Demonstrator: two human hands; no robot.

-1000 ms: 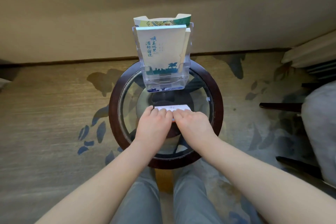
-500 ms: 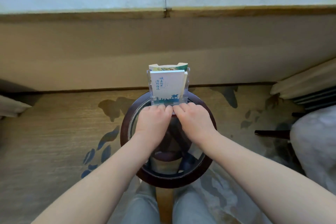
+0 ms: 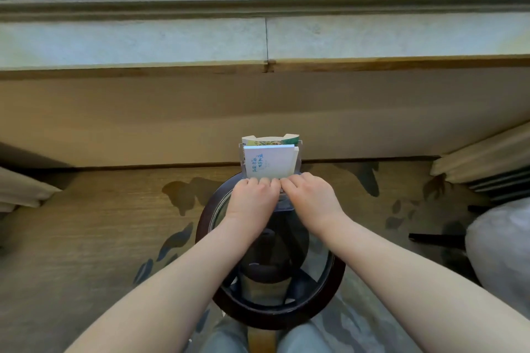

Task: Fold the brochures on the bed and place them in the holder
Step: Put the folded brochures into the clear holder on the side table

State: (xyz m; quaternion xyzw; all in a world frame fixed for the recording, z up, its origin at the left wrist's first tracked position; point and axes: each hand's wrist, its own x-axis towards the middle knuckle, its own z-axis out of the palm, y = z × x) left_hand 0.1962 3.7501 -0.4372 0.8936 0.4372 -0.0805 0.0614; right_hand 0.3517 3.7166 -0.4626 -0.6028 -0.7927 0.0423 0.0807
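A clear plastic holder (image 3: 298, 158) stands at the far edge of a round glass-topped table (image 3: 275, 321). A white brochure with blue writing (image 3: 269, 162) sits upright in it, and a green-printed one (image 3: 269, 140) behind. My left hand (image 3: 252, 200) and right hand (image 3: 309, 200) lie side by side against the holder's front. Their fingers are curled down over the folded brochure they brought there. The paper is almost entirely hidden under my fingers.
The table has a dark wooden rim and stands on patterned carpet below a wall and window ledge (image 3: 258, 40). A grey cushioned chair (image 3: 499, 243) is at the right. Curtain hems hang at the left (image 3: 20, 189) and right (image 3: 481, 157). My knees are under the table's near edge.
Both hands slid forward together from the middle of the glass top to the holder's front. The white folded brochure seen under my fingertips is now out of sight. The camera tilted up.
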